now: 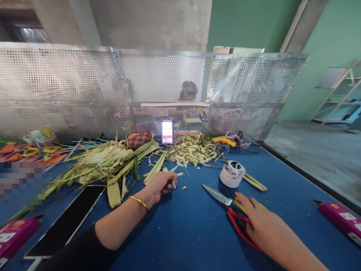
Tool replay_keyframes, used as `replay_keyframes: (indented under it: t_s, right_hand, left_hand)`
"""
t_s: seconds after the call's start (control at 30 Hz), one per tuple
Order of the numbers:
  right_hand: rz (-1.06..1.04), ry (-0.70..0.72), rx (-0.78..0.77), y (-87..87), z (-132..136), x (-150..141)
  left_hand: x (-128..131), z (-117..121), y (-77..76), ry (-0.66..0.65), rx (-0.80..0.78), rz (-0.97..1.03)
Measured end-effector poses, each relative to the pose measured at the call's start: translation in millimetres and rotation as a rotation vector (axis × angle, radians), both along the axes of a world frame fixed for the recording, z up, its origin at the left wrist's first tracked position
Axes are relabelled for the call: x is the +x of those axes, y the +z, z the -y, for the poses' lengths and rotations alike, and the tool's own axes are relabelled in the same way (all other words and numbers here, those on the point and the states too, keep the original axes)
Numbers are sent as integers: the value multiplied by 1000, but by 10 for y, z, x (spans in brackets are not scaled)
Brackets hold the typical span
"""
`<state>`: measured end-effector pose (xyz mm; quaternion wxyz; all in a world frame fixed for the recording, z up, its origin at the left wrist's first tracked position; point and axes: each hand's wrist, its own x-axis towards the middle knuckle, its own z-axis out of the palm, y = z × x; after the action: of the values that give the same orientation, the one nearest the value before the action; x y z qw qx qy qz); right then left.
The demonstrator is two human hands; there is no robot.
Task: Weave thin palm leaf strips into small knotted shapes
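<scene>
Our right hand [259,222] partly hid the red-handled scissors [227,201] it held.
Our left hand [162,184] pinched pale leaf strips [174,183].

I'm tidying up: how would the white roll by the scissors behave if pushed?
Standing on end, the white roll would probably slide; tipped over, its round side might roll. Loose strands across its top could snag.

The worktop [191,233] is blue. Near its far edge lie pale-green leaf strips [93,160] and a brown-checked pouch [139,140]. The scissors [225,200] have red and yellow handles [230,213].
</scene>
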<state>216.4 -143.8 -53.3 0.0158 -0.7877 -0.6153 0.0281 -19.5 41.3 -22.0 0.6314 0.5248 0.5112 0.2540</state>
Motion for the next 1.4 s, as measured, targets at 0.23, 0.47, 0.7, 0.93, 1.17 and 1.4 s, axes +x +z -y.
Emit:
replay_keyframes:
  t_s: [0.23,0.47,0.7,0.93,1.17,1.4]
  right_hand:
    - [-812,-1,298,168,79,-166]
    - [-1591,61,72,467,-673,-787]
    - [-1574,67,-33,201,-709,-625]
    - [-1482,66,-147,234,-649,-555]
    - [-1382,74,-160,224,-628,-591]
    - [-1337,44,-180,232,-630,-612]
  left_hand:
    - [20,-37,-39,54,8,33]
    - [6,-38,-90,19,-58,70]
    - [-38,-134,-89,-44,-130,88]
    - [-37,-139,-46,-34,-80,65]
    - [-26,-93,0,11,4,75]
    - [1,-61,6,31,-42,103]
